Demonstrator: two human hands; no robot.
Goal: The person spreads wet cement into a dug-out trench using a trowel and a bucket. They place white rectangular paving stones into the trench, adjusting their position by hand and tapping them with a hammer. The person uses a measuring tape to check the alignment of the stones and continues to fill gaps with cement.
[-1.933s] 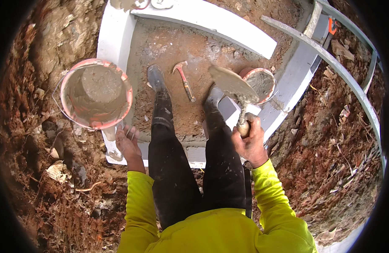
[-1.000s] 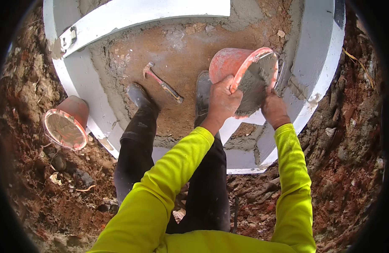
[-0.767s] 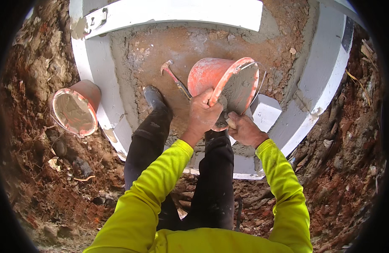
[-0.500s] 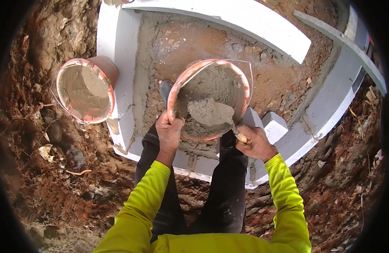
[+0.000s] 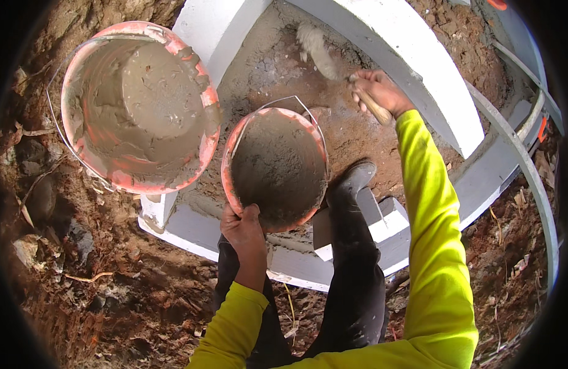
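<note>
My left hand grips the near rim of an orange bucket, which is tilted toward me. Grey wet mortar fills part of it. Beyond the bucket to the right, my right hand is closed round the wooden handle of a trowel. Its blade is blurred and hard to make out. A smeared streak of mortar shows just past the blade, over the brown ground against the curved white wall.
A second orange bucket, coated inside with mortar, is at the left by the wall corner. White block pieces lie by my boot. A curved grey strip stands at the right. Rough soil surrounds the low wall.
My right hand has lifted the trowel with its mortar out of the bucket and swung it far and right. My left hand still holds the bucket. The view has shifted.
</note>
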